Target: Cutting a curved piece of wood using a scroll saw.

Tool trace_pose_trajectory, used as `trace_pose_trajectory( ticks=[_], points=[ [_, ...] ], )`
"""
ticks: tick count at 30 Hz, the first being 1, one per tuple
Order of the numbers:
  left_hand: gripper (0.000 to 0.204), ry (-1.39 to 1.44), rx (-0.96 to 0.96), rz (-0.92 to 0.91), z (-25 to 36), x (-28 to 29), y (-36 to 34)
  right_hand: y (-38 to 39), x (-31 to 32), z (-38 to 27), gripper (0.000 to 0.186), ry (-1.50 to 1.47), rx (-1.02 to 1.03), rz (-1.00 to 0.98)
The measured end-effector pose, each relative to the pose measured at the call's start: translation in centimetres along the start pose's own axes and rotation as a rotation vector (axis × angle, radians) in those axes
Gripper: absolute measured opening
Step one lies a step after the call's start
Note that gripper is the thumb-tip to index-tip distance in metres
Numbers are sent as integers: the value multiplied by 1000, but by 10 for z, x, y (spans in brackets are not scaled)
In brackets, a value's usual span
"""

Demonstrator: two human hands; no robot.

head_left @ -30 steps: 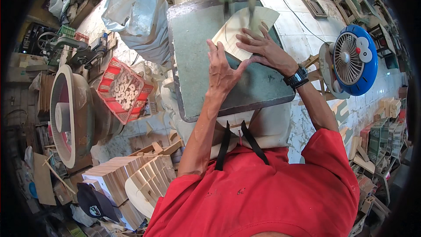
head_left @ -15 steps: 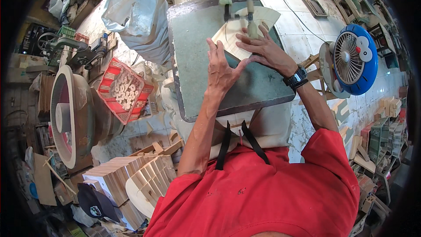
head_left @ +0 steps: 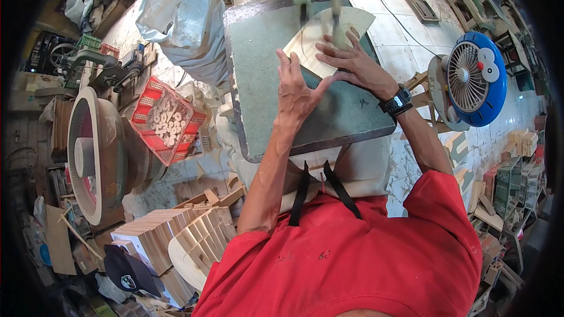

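A pale, fan-shaped wooden board (head_left: 355,22) lies flat on the grey-green machine table (head_left: 264,91). A dark curved line runs over its left part. My right hand (head_left: 361,70), with a black watch on its wrist, rests on the board, fingers spread. At the board's near left corner, my left hand (head_left: 296,91) is raised with fingers apart and thumb stretched toward my right hand. Its fingertips are at or just beside the board's edge; exact contact is hard to tell. Just beyond my fingers, blurred machine parts (head_left: 301,6) stand over the board, hiding some of it.
A red crate (head_left: 141,118) of small wooden pieces and a large wheel-shaped machine part (head_left: 88,155) stand left. A pale plastic bag (head_left: 185,29) is beside the table. Stacked wooden boards (head_left: 155,232) lie lower left; a blue fan (head_left: 499,76) stands right.
The blurred machine parts over the board look different from half a second ago. The board has shifted very slightly away from me; both hands are almost where they were.
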State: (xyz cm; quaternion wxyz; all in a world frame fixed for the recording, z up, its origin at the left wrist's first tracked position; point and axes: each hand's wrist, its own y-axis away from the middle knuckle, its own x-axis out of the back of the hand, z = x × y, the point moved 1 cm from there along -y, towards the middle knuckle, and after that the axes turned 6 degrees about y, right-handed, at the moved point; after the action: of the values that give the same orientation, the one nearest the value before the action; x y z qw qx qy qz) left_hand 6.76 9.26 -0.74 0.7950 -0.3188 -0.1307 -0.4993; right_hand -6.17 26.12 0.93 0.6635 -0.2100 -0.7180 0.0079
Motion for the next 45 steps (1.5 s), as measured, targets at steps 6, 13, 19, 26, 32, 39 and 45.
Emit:
trace_pose_trajectory(
  ticks=[6, 13, 19, 26, 32, 39, 45],
  points=[
    [106, -5, 8, -2, -1, 0, 0, -2, 4, -3, 67, -60, -14, -29],
    [107, -38, -20, 19, -5, -3, -1, -3, 4, -1, 66, -66, -26, -14],
    [105, -27, -13, 17, -7, -3, -2, -4, 5, -1, 67, -70, -3, -6],
    [105, 1, -2, -10, -4, -1, -4, -4, 1, 2, 66, -52, -19, -2],
    [106, 14, 2, -11, -5, 0, -6, -6, 5, 0, 67, -65, 2, -5],
    [106, 8, 10, -31, -6, 4, -8, -6, 4, 2, 66, -12, 14, -64],
    [101, -19, -26, -8, -8, 2, -10, -6, 2, 3, 63, -6, 31, -13]
  ],
)
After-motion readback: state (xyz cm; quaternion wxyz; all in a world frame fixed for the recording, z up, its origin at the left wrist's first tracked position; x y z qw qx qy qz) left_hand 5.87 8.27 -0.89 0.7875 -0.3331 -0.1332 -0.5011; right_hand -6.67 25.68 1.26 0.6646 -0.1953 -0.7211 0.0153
